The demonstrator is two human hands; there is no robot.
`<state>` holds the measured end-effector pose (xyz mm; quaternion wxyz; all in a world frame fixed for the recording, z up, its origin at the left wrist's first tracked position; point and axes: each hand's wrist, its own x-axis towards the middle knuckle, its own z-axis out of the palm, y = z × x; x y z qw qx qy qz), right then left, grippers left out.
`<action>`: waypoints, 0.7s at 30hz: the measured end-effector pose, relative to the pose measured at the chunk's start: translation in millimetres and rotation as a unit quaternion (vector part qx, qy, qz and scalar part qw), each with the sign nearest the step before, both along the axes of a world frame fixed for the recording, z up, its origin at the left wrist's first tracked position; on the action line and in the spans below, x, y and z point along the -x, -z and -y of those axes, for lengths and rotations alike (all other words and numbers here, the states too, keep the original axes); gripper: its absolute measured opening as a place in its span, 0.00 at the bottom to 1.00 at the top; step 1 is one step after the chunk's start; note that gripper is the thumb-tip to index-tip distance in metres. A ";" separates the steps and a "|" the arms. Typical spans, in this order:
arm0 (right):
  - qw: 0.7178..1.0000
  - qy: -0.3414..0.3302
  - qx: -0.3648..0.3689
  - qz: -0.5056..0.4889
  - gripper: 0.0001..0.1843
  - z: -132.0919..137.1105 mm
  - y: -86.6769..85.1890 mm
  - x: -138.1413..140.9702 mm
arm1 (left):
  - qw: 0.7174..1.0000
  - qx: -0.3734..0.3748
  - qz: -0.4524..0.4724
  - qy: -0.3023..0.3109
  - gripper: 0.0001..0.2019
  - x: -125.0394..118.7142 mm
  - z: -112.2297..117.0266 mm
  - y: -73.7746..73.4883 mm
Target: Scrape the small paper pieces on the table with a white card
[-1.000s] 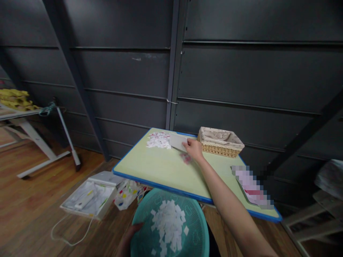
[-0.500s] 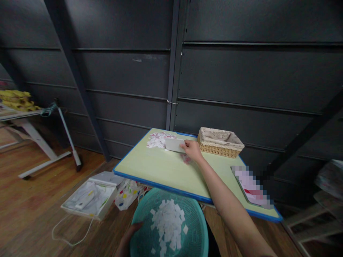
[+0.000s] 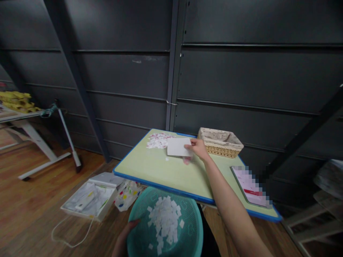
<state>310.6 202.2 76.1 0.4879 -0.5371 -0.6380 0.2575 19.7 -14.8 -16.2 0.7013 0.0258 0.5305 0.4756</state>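
Observation:
My right hand (image 3: 198, 147) reaches across the green table (image 3: 150, 169) and pinches a white card (image 3: 178, 146) by its right edge. The card sits just right of a heap of small red-and-white paper scraps (image 3: 158, 141) at the table's far left corner. A pinkish scrap lies under my right hand. My left hand (image 3: 123, 241) grips the near rim of a teal plastic basket (image 3: 187, 228) held below the table's front edge. The basket holds several white paper squares (image 3: 163, 223).
A wicker basket (image 3: 220, 141) with a cloth lining stands at the table's far right. A phone-like flat device (image 3: 250, 185) lies near the right edge. On the wooden floor left lie an open white box (image 3: 88, 194) with a cable and a bag of coloured pieces (image 3: 127, 194). A white-legged table (image 3: 32, 132) stands far left.
My right hand has drawn the white card slightly right and toward me, away from the scrap heap. The teal basket has shifted a little left.

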 end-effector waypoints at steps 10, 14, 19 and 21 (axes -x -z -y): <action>0.995 -0.054 0.058 0.057 0.12 6.9 -5.3 -1.8 | 0.999 0.016 -0.011 0.026 0.31 0.2 -3.4 -8.9; 0.985 -0.130 0.109 0.036 0.13 15.7 -11.7 1.9 | 0.999 0.008 0.005 0.043 0.31 5.5 -9.2 -5.0; 0.964 -0.218 0.153 0.015 0.14 23.0 -11.6 13.1 | 0.996 -0.047 -0.055 0.045 0.34 8.6 -12.3 0.3; 0.951 -0.254 0.177 0.003 0.14 26.2 -10.7 19.0 | 0.996 -0.057 -0.057 0.040 0.34 8.9 -12.3 2.5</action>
